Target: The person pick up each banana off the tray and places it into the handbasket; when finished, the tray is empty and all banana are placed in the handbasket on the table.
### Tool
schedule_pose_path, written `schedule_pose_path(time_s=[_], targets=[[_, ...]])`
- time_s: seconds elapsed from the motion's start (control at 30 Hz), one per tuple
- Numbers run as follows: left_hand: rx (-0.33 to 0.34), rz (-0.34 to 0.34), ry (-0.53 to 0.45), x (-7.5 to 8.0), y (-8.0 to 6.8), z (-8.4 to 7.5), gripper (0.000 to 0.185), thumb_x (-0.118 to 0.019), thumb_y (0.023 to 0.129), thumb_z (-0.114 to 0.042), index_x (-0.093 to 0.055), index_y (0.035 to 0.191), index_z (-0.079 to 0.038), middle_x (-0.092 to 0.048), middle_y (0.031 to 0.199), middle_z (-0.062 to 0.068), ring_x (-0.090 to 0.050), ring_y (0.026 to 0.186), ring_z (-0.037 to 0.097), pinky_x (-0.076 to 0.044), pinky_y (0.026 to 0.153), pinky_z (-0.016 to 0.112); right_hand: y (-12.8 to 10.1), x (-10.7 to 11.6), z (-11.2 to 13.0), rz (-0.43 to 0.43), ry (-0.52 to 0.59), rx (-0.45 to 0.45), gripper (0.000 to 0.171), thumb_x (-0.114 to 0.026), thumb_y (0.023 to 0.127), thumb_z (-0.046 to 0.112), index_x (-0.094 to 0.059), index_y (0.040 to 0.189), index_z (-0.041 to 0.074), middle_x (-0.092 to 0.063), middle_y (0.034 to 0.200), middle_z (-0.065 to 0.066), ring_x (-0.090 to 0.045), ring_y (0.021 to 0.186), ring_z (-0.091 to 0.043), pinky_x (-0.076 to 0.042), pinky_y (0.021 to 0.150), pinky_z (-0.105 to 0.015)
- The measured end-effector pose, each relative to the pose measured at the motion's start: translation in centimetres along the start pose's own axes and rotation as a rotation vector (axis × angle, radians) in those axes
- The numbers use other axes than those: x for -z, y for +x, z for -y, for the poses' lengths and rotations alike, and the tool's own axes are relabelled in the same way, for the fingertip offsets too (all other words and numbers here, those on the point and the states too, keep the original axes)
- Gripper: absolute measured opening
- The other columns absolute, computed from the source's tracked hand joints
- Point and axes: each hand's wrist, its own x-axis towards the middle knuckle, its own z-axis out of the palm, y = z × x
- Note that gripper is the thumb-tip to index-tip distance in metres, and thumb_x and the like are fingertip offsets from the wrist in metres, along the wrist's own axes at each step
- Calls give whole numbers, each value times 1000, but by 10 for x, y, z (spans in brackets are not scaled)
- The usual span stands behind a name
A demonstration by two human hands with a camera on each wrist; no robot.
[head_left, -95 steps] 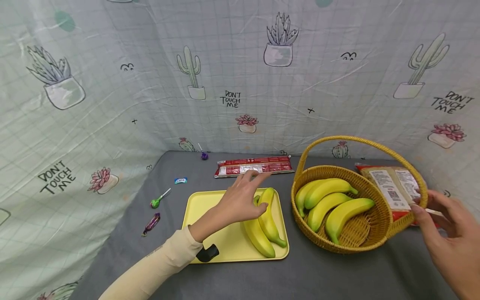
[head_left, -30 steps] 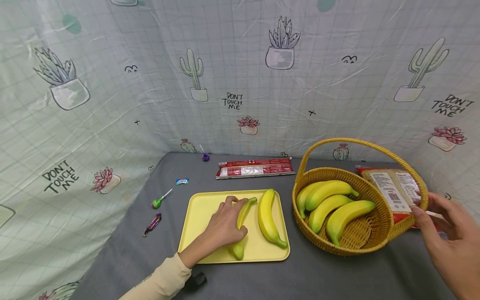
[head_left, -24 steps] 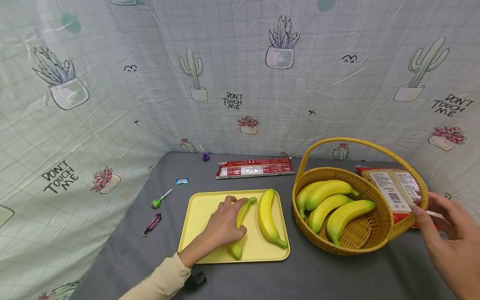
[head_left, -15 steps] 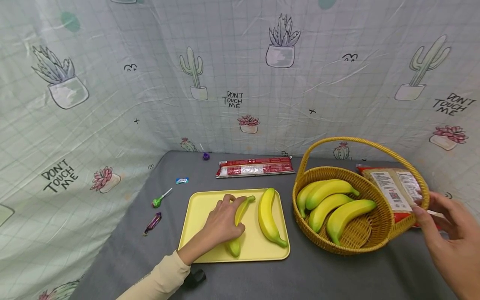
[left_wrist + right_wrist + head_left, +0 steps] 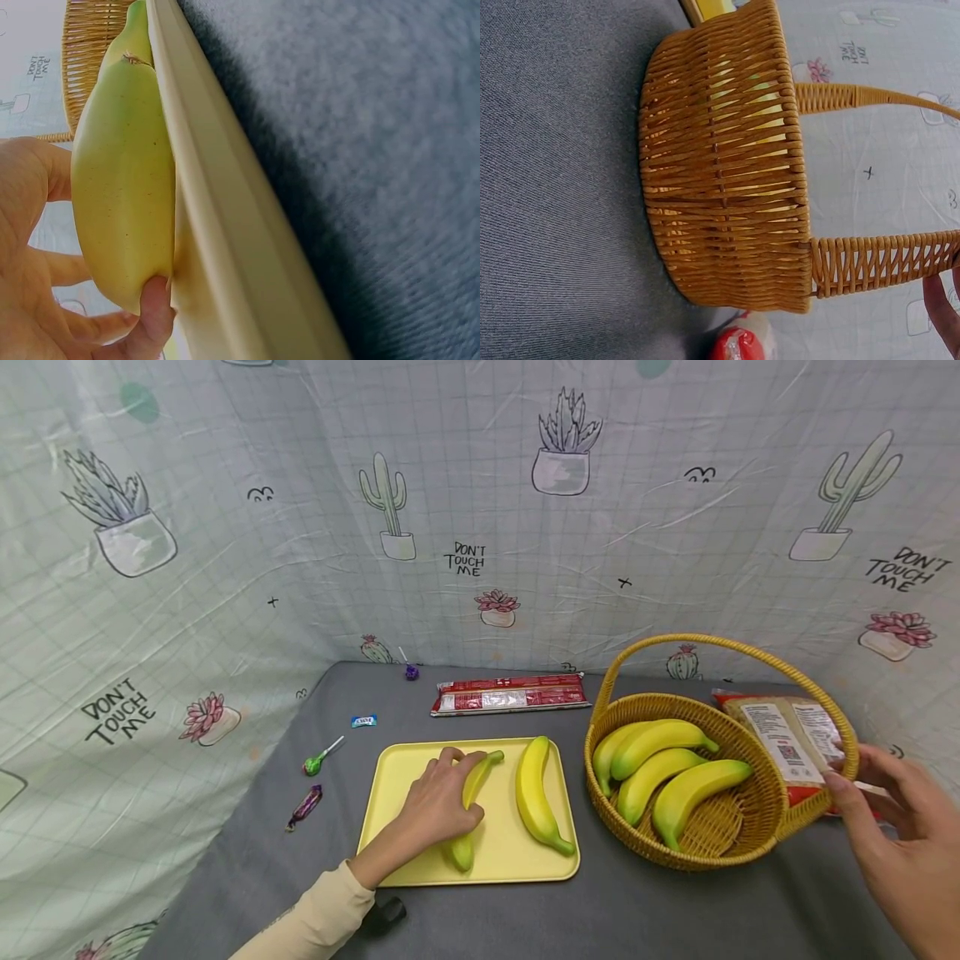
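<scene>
My left hand (image 5: 438,802) grips a yellow-green banana (image 5: 477,777), which lies low over the left part of a yellow tray (image 5: 397,760). In the left wrist view the fingers and thumb curl round this banana (image 5: 124,187) close to the tray's rim (image 5: 217,195). A second banana (image 5: 536,797) lies on the tray's right side, apart from the hand. My right hand (image 5: 907,835) holds the handle of a wicker basket (image 5: 697,860) between thumb and fingers. Several bananas (image 5: 667,777) lie inside the basket. In the right wrist view only fingertips (image 5: 941,311) show at the handle.
Behind the tray lies a long red packet (image 5: 510,693). A bag with a red edge (image 5: 783,743) sits behind the basket. To the left are a green lollipop (image 5: 312,766), a purple-wrapped candy (image 5: 304,807), a small blue candy (image 5: 364,721) and a purple lollipop (image 5: 411,672).
My left hand has come down onto the left banana and shifted it leftward on the tray, away from the other one. The right hand stays at the basket handle.
</scene>
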Motion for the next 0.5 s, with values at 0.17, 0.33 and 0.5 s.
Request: schedule_pose_path(time_s=[0.17, 0.33, 0.5], targets=[[-4, -4, 5, 2, 0, 1, 72, -76, 77, -19, -62, 147, -16, -56, 134, 17, -59, 102, 33, -53, 67, 51, 0, 0, -1, 9, -1, 3, 44, -67, 104, 5, -60, 147, 4, -50, 119, 20, -48, 106, 4, -38, 85, -3], [-18, -12, 8, 6, 1, 1, 71, -77, 76, -19, -62, 146, -16, -56, 135, 17, -60, 104, 35, -54, 71, 53, -1, 0, -3, 8, 6, 20, 44, -66, 104, 5, -60, 147, 5, -50, 119, 19, -49, 106, 3, -37, 84, -1], [-51, -27, 1, 11, 2, -1, 72, -76, 76, -17, -63, 147, -17, -57, 134, 15, -61, 104, 34, -53, 67, 51, 0, 0, -3, 5, 4, 12, 44, -67, 104, 5, -60, 147, 5, -50, 119, 20, -49, 106, 4, -37, 83, -1]])
